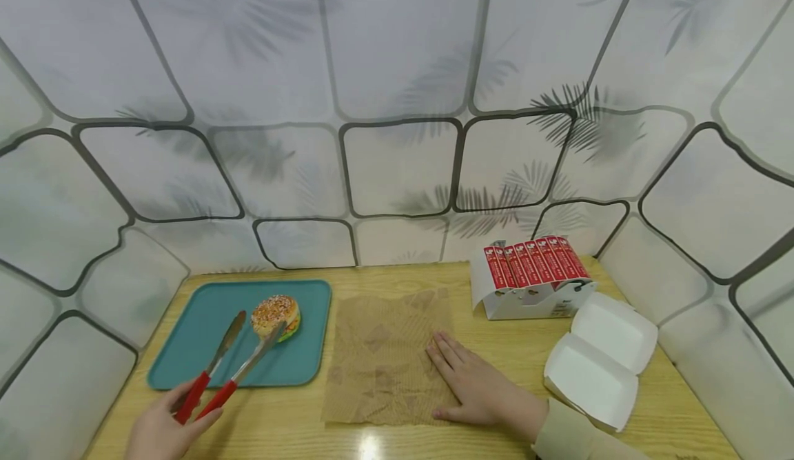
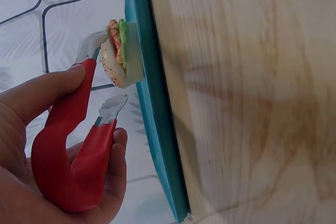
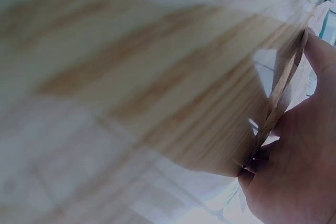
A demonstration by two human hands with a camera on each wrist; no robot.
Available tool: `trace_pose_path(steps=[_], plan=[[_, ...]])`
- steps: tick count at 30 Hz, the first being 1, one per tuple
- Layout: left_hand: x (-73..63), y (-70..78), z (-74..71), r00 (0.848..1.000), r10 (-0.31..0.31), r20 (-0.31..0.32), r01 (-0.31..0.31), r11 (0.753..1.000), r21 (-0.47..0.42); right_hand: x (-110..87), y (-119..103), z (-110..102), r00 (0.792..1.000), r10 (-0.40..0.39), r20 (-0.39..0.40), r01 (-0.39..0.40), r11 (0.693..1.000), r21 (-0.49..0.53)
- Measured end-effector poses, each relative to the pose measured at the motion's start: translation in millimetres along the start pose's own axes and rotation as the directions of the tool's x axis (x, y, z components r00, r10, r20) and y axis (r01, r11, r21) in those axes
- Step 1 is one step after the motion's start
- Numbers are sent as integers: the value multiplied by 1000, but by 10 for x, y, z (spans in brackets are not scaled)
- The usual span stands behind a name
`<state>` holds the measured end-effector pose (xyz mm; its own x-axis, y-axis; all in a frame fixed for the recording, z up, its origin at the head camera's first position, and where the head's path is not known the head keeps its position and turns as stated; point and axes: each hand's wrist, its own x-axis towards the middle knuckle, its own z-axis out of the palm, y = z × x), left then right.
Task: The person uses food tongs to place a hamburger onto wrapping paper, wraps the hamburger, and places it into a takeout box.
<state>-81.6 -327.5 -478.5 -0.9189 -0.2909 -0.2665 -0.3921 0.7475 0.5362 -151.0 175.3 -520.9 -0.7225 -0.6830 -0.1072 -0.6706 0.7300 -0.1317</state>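
Sesame-topped burger bun with green and red filling (image 1: 273,314), lying on a flat teal rectangular tray (image 1: 300,372) beyond the fingertips of the left hand (image 1: 164,427) and slightly to their right. Between fingers and burger extends a pair of metal tongs with red grips (image 1: 220,396). The left hand grasps the tongs, thumb along one grip and fingers curled round the other; the two arms stand spread apart. In the head view, the arm on the thumb's side overlaps the near part of the burger, while the other tip stands to the burger's left; whether metal touches bread cannot be told.

To the right of the tongs and the left fingers, a crinkled brown printed paper sheet (image 1: 378,360) lies flat. The right hand (image 1: 474,385) rests palm down across the sheet's right edge, fingers straight and released, thumb set apart nearer the wearer; a pale beige sleeve (image 1: 573,432) covers the forearm.

Beyond the right fingers and to their right stands a white carton packed with a row of red packets (image 1: 540,267). Nearer, to the right of the right hand, lies an unfolded white clamshell container (image 1: 595,374). All rest on a pale wood-grained table (image 1: 279,429), backed farther from both hands by a white wall covering with grey outlines and leaf prints (image 1: 403,170).
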Motion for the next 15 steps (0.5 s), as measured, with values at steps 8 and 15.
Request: trace_pose_path(steps=[8, 15], plan=[[17, 0, 101, 999, 30, 18, -30, 999, 12, -6, -9, -9, 1000, -1, -5, 1, 1000, -5], [16, 49, 171, 999, 50, -13, -50, 999, 11, -10, -11, -13, 1000, -1, -8, 1, 1000, 7]])
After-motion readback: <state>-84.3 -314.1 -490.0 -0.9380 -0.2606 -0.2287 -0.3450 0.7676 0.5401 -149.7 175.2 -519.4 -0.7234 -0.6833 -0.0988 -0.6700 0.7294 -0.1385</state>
